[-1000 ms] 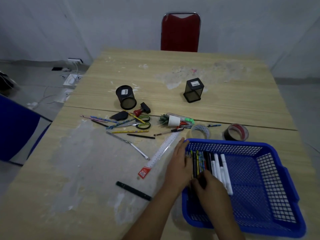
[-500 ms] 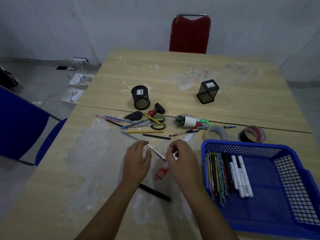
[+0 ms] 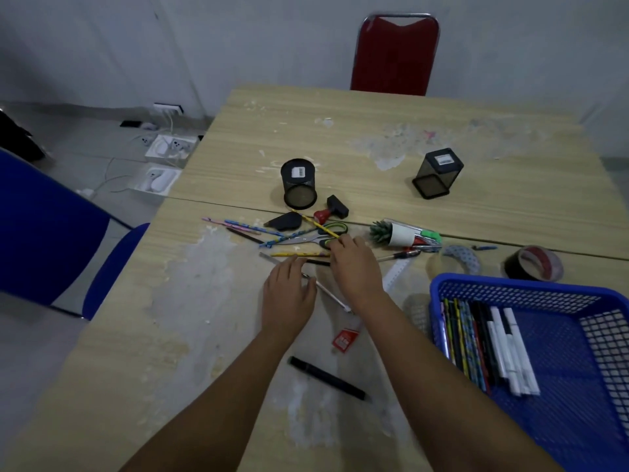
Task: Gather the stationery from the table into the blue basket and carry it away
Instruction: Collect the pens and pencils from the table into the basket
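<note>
**Both hands over the loose pens, basket at your right**

Your left hand (image 3: 289, 298) lies flat, fingers relaxed, on a metal ruler (image 3: 332, 295) whose long axis runs from far-left to near-right. Your right hand (image 3: 355, 267) reaches past it, fingertips at the scissors (image 3: 315, 236); whether it pinches anything, I cannot tell. The blue basket (image 3: 510, 287) sits right of the ruler, its pens and markers (image 3: 490, 345) lying lengthwise, near-to-far. A black marker (image 3: 326, 378) lies nearer you than the ruler, angled likewise

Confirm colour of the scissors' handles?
Green with black, on the scissors; head view, beside the right hand.
</note>
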